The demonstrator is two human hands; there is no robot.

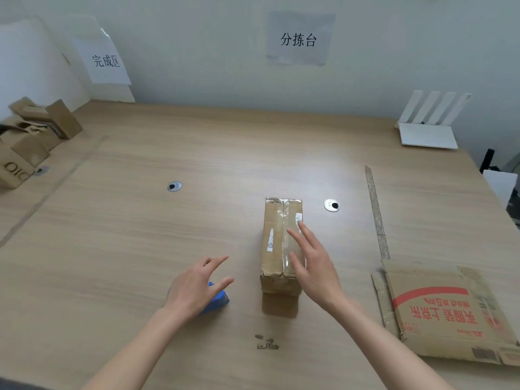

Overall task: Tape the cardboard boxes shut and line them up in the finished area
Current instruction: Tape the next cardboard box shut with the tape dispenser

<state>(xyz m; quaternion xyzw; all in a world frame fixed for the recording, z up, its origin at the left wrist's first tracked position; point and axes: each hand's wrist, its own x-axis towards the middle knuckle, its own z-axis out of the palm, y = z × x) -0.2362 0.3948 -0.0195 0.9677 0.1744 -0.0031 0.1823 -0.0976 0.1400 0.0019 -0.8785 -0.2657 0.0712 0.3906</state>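
Note:
A small brown cardboard box point(277, 240) stands in the middle of the table, clear tape along its top seam and its near end flap hanging down. My right hand point(312, 266) lies on the right half of the box top with fingers straight and spread. My left hand point(198, 285) hovers with fingers spread over a blue tape dispenser point(219, 301) to the left of the box; the hand hides most of the dispenser. Whether the hand touches it I cannot tell.
Several cardboard boxes point(36, 133) are piled at the far left beyond a tape line on the table point(56, 187). A flattened printed carton point(447, 311) lies at the right. A white router point(427, 128) sits at the back right. Two cable grommets point(331, 205) are set in the tabletop.

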